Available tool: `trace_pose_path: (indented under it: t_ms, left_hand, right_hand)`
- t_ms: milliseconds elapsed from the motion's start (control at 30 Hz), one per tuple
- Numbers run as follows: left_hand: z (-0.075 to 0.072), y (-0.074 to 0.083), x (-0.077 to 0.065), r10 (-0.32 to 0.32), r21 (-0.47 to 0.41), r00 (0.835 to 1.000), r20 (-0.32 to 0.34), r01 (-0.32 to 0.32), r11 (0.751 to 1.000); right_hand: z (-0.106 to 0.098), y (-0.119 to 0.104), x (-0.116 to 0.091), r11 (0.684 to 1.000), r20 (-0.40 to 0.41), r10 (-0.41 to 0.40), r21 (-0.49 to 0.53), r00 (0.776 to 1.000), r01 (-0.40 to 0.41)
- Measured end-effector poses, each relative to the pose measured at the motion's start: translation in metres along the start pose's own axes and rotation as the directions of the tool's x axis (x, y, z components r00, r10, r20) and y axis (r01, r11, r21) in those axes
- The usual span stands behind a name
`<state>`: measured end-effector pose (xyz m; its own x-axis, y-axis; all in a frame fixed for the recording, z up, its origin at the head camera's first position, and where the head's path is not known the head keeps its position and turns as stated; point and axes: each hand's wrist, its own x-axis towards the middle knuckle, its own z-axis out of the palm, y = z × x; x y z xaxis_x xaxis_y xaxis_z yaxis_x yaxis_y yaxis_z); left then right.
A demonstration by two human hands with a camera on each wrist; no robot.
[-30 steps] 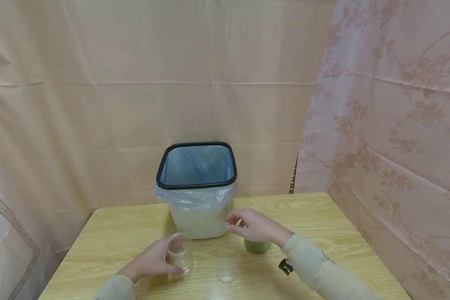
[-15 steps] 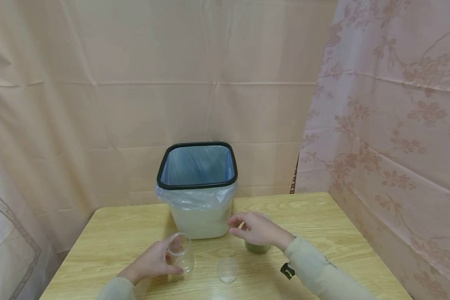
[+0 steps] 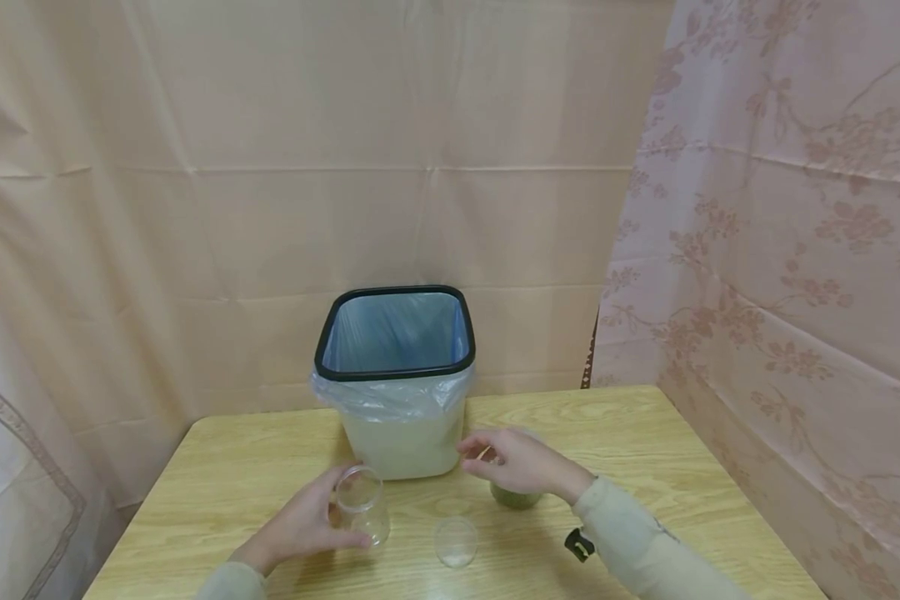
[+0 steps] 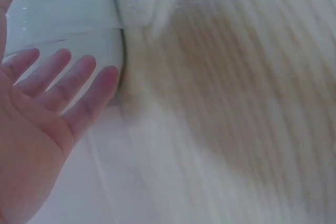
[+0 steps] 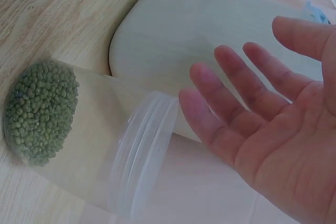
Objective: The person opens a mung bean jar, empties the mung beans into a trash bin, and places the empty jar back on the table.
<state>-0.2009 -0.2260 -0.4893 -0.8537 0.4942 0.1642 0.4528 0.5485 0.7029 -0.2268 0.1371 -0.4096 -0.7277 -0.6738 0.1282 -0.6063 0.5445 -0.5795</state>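
Note:
In the head view an empty clear plastic jar (image 3: pixel 369 507) without a lid stands on the table, beside my left hand (image 3: pixel 307 517). The left wrist view shows that hand (image 4: pixel 47 108) with fingers spread and relaxed, and part of the clear jar (image 4: pixel 136 3) above them. A clear round lid (image 3: pixel 456 542) lies flat to the jar's right. My right hand (image 3: pixel 521 462) hovers over a second jar (image 3: pixel 516 498), hiding much of it. In the right wrist view this jar holds green mung beans (image 5: pixel 42 113) and wears a lid (image 5: pixel 144 153); my fingers (image 5: pixel 218 93) are relaxed near the lid.
A pale bin (image 3: pixel 401 446) with a black rim and plastic liner stands behind the two jars. The wooden table (image 3: pixel 607 425) meets a beige curtain (image 3: pixel 270 208) at the back and a floral curtain on the right. A black buckle (image 3: pixel 579 545) hangs at my right sleeve.
The left hand's fingers have loosened and drawn back slightly from behind the empty jar. The right hand has drifted slightly right over the bean jar. The jars and the loose lid stay put.

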Motion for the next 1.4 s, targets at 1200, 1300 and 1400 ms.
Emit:
trace_pose_path:
  t_ms: [1200, 1300, 1400]
  left_hand:
    - [0.019, 0.093, 0.039, 0.381, 0.414, 0.917, -0.117, -0.303, 0.858]
    - [0.024, 0.097, 0.045, 0.375, 0.408, 0.921, -0.105, -0.304, 0.861]
    - [0.029, 0.099, 0.051, 0.385, 0.401, 0.916, -0.109, -0.314, 0.861]
  right_hand:
    - [0.001, 0.041, -0.038, 0.995, -0.127, 0.097, 0.024, 0.987, -0.094]
    - [0.001, 0.044, -0.041, 0.991, -0.15, 0.13, 0.027, 0.98, -0.127]
    - [0.001, 0.047, -0.043, 0.988, -0.166, 0.154, 0.048, 0.974, -0.148]
